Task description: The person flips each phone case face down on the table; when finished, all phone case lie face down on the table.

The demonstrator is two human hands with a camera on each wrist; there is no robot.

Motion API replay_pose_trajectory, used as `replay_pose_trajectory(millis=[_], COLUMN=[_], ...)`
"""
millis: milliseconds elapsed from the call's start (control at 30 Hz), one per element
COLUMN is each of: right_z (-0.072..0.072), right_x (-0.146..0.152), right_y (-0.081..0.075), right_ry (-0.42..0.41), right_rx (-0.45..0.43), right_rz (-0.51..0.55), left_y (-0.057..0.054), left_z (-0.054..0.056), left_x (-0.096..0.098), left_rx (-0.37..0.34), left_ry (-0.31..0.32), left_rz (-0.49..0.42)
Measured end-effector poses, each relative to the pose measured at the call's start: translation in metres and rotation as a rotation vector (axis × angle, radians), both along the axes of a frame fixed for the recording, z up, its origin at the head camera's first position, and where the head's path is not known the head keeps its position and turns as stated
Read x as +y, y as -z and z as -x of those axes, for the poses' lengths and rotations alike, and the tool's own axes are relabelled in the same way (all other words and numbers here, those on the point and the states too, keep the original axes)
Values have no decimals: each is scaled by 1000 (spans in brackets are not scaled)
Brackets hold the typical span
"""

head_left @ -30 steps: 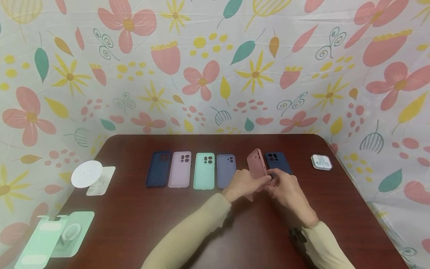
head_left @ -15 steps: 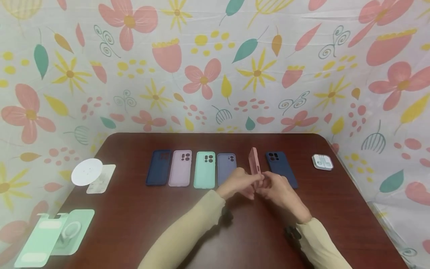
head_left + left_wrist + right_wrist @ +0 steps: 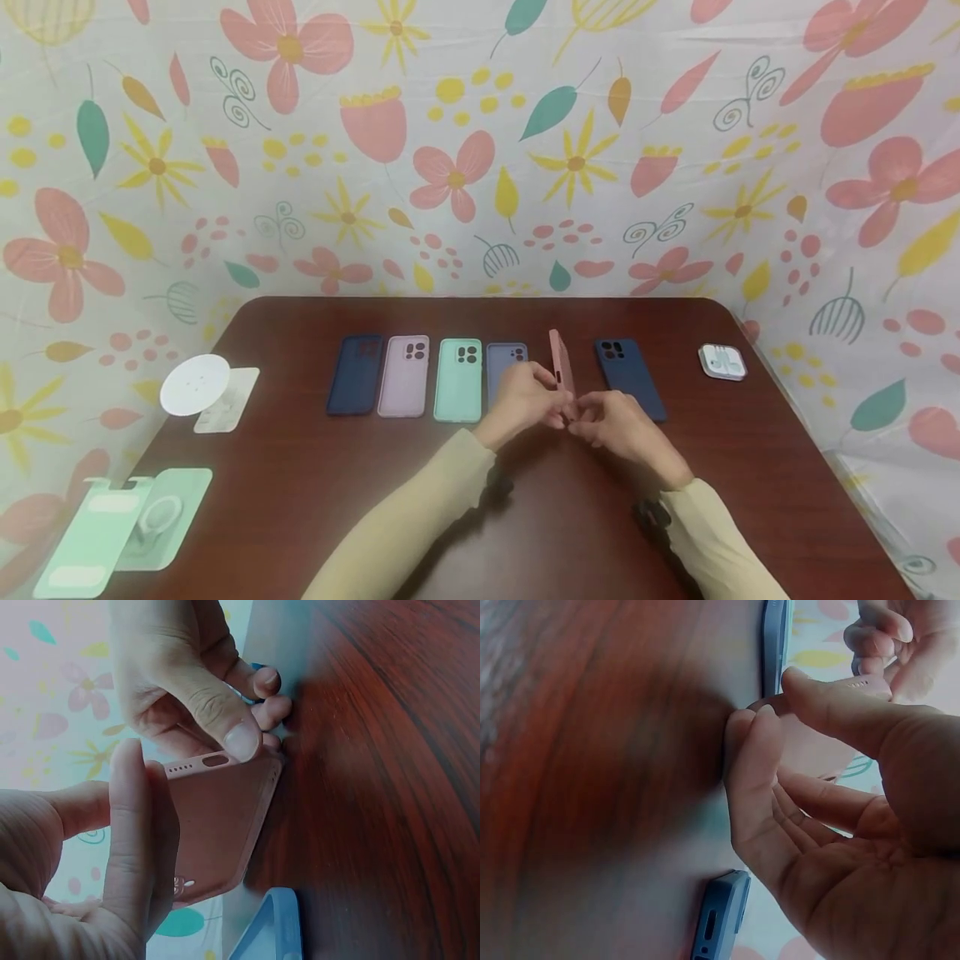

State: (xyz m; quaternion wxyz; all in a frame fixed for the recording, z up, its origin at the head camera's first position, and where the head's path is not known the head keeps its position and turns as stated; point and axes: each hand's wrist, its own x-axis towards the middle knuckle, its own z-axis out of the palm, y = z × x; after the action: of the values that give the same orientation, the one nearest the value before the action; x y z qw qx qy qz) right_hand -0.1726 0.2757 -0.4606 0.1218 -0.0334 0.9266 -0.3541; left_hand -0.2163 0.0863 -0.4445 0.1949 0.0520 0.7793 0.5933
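Observation:
In the head view, a pink phone case (image 3: 559,360) stands on its edge on the table, seen nearly side-on. My left hand (image 3: 522,397) grips it from the left. At its near lower corner is my right hand (image 3: 626,427), pinching the case. The left wrist view shows the hollow inside of the pink case (image 3: 214,825) and its port cutouts, with the right thumb (image 3: 241,741) pressed on the rim. A blue-grey phone case (image 3: 504,360) lies beside the left hand, which partly covers it. Right of the hands lies a dark blue phone case (image 3: 632,383).
Farther left lie navy (image 3: 354,375), lilac (image 3: 402,377) and mint (image 3: 457,382) phone cases in a row. A white earphone box (image 3: 722,362) is at the right. Along the left edge are a white disc (image 3: 195,384), a white card (image 3: 228,402) and mint-green pieces (image 3: 86,533).
The pink phone case has turned from showing its broad face to nearly edge-on and shifted left. My right hand has moved left with it, uncovering the dark blue case.

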Motion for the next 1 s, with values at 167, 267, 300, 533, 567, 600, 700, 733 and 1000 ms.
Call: replay_pose_trajectory(millis=[167,267,300,533,567,600,700,733,1000], right_z=[0,-2,-2,-5,-5,-5,-6,-6,-8], right_x=[1,2,2,5,5,5,5,5,7], right_y=[-2,-2,-2,-1,-1,-1,-1,-1,0], right_ry=[18,22,25,54,57,63,82,85,99], right_rx=[-1,17,23,70,72,73,71,74,134], right_rz=[-41,-60,-64,-84,-88,-93,-110,-115,-166], left_y=[3,4,4,9,11,12,14,15,15], left_z=[2,2,2,2,2,2,1,1,0], left_x=[-2,-2,-2,2,2,3,6,7,16], left_rx=[27,35,35,67,76,84,122,139,245], left_ry=[1,-4,-5,7,13,18,40,49,95], left_rz=[40,81,94,161,181,202,285,318,432])
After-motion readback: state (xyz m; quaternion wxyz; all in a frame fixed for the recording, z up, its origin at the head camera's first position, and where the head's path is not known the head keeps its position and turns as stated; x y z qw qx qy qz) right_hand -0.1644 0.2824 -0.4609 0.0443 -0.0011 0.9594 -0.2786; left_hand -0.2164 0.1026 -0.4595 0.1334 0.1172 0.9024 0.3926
